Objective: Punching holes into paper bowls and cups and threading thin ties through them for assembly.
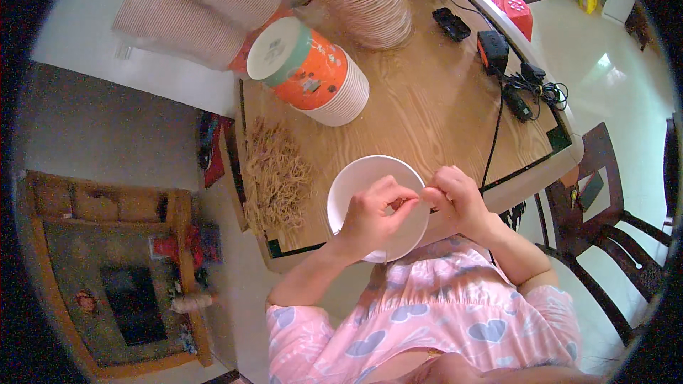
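A white paper tub [345, 185] stands at the table's near edge, in front of my body. Both hands hover over its mouth. My left hand [378, 210] is closed in a pinch, thumb against forefinger. Fingertip to fingertip with it, my right hand [454, 195] is curled and pinched too. Whatever lies between the fingers is too small to make out. To the left of the tub lies a loose heap of thin, tan, tangled strands [277, 174]. Behind it, a stack of paper tubs [313, 75] rests upside down, the top one orange and green.
Tall stacks of nested paper tubs [359, 0] rise at the back. Black adapters [492, 51] and coiled cables [544, 92] lie along the right side, one cable running to the near edge. A red plastic stool [501, 3] and a dark wooden chair [605, 220] stand beyond the table.
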A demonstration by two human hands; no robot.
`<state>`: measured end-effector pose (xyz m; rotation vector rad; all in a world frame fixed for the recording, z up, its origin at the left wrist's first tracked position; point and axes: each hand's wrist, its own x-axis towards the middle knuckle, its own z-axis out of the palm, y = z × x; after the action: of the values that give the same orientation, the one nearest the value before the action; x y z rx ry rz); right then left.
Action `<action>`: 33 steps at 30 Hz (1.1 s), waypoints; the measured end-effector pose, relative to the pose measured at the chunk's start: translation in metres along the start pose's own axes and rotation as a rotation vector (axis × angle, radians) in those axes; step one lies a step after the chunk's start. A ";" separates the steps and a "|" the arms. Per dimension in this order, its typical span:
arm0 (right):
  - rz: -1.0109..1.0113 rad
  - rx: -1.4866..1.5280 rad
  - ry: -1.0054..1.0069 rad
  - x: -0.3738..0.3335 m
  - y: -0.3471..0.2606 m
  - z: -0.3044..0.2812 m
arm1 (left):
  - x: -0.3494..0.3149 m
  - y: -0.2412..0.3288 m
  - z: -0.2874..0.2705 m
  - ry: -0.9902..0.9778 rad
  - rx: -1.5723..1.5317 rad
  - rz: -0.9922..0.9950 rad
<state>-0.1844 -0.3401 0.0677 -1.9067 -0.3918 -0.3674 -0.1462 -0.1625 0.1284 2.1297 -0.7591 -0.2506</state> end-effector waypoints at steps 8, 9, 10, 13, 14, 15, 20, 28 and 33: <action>0.436 0.285 0.047 -0.004 0.013 0.002 | 0.005 -0.019 0.004 0.013 0.210 -0.029; 0.432 0.288 0.037 -0.005 0.015 0.003 | 0.004 -0.021 0.005 0.021 0.213 -0.035; 0.422 0.281 0.044 -0.006 0.018 0.005 | 0.004 -0.022 0.006 0.040 0.236 0.003; 0.409 0.307 0.063 -0.005 0.017 0.008 | 0.005 -0.021 0.007 0.066 0.282 0.058; 0.410 0.338 0.083 -0.004 0.015 0.009 | 0.005 -0.020 0.007 0.065 0.303 0.082; 0.422 0.314 0.058 -0.004 0.015 0.008 | 0.005 -0.020 0.008 0.071 0.304 0.077; 0.455 0.314 0.033 -0.005 0.019 0.011 | 0.006 -0.021 0.008 0.083 0.320 0.110; 0.397 0.263 0.029 -0.004 0.015 0.010 | 0.008 -0.018 0.009 0.092 0.303 0.114; 0.368 0.221 0.019 -0.004 0.016 0.010 | 0.009 -0.016 0.009 0.089 0.312 0.123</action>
<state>-0.1800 -0.3369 0.0497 -1.7122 -0.0603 -0.0930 -0.1362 -0.1662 0.1108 2.3552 -0.9212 0.0316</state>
